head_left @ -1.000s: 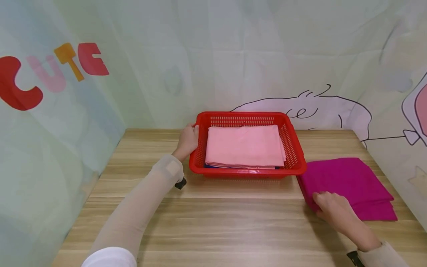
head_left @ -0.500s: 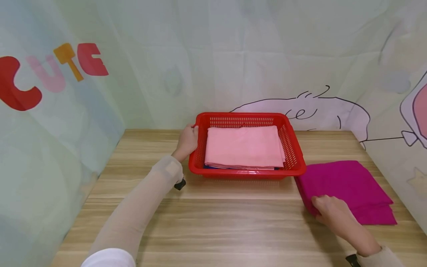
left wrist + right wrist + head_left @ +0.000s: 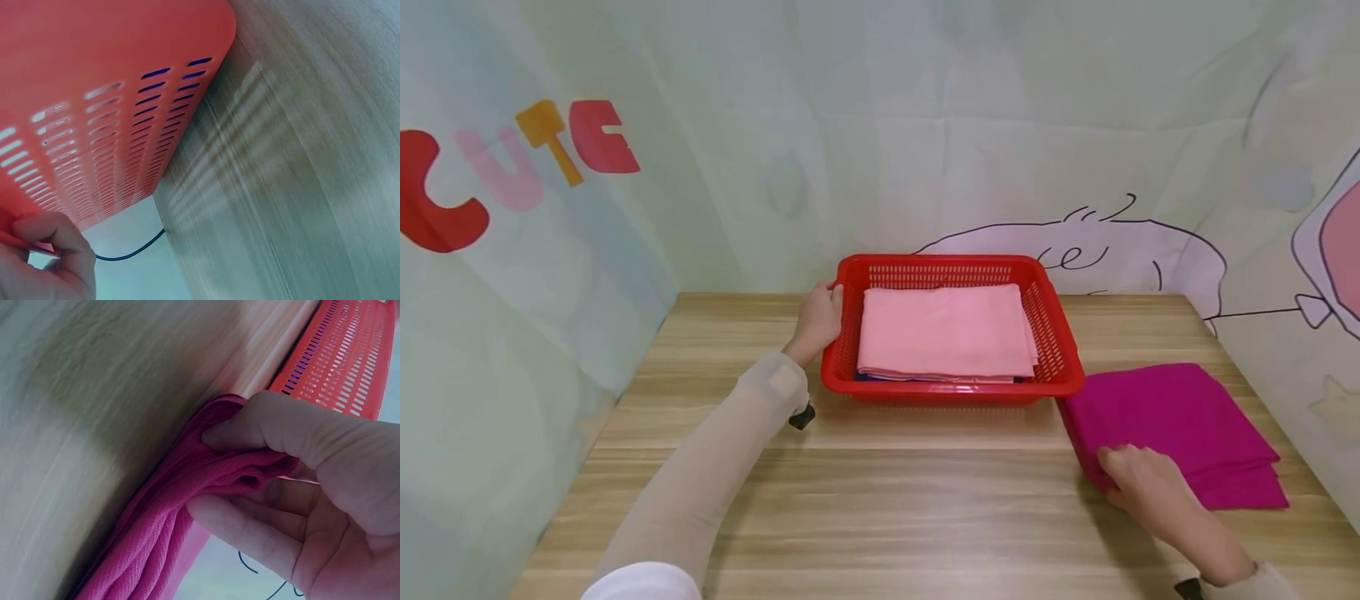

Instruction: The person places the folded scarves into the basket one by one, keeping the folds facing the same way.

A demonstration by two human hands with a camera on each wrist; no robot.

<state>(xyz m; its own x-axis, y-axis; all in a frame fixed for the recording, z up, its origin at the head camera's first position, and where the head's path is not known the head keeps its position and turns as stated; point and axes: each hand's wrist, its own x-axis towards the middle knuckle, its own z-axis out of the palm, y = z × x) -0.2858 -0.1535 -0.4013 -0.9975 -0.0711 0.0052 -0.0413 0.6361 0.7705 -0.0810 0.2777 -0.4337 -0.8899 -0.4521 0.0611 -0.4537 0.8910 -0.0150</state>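
Observation:
A red plastic basket (image 3: 955, 389) with slotted walls stands at the back middle of the table, holding a folded pink cloth (image 3: 947, 329) with a dark blue edge showing beneath it. At the basket's left rim, my left hand (image 3: 818, 317) grips with curled fingers, as the left wrist view also shows. A folded magenta cloth (image 3: 1165, 425) lies to the basket's right, its far left corner by the basket. My right hand (image 3: 1150, 492) pinches the cloth's near left edge; in the right wrist view the thumb (image 3: 250, 425) and fingers close on its folded layers.
The wood-grain table (image 3: 925, 517) runs up to a printed fabric backdrop (image 3: 880, 150) behind and at both sides. A dark cable or line (image 3: 134, 251) shows beyond the basket in the left wrist view.
Both hands keep their holds. Basket, cloths and backdrop all sit slightly lower and further left in the view, as from a small head movement; the magenta cloth's far edge sits a little lower.

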